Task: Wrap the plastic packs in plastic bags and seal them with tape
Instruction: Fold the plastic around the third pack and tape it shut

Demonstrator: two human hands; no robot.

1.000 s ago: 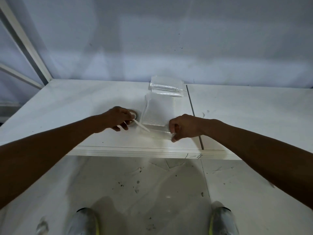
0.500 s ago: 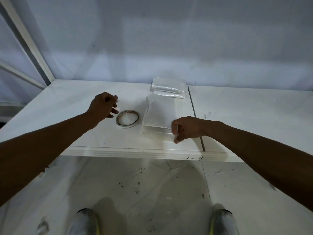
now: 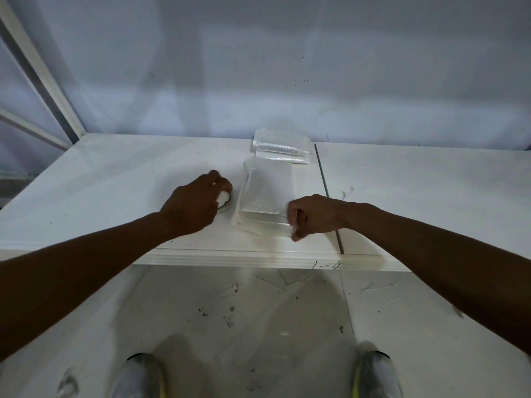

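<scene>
Near the front edge of the white worktop [image 3: 115,196], the right hand [image 3: 314,215] is pinching the near right corner of the clear plastic bag [image 3: 267,196], which is lying flat with a pale plastic pack inside it. Its fingers and thumb are curling tight on the folded flap. Just to the left, the left hand [image 3: 195,203] is arching over the small roll of clear tape [image 3: 226,203] and covering most of it. Its grip is hidden from above, so I cannot tell whether the fingers are closing on the roll or only touching it.

The main risk is probably sitting in that one pinch. If the right hand is slackening while attention is going to the tape, the springy flap is likely to unfold and the wrap will be coming loose. Pulling tape with one hand could also be dragging the light roll about, and a clear strip may be folding onto itself or landing crooked. On this glossy surface, any sideways tug may be sliding the bag towards the edge, or pushing it into the stack of clear plastic packs [image 3: 280,149] just behind it.
</scene>
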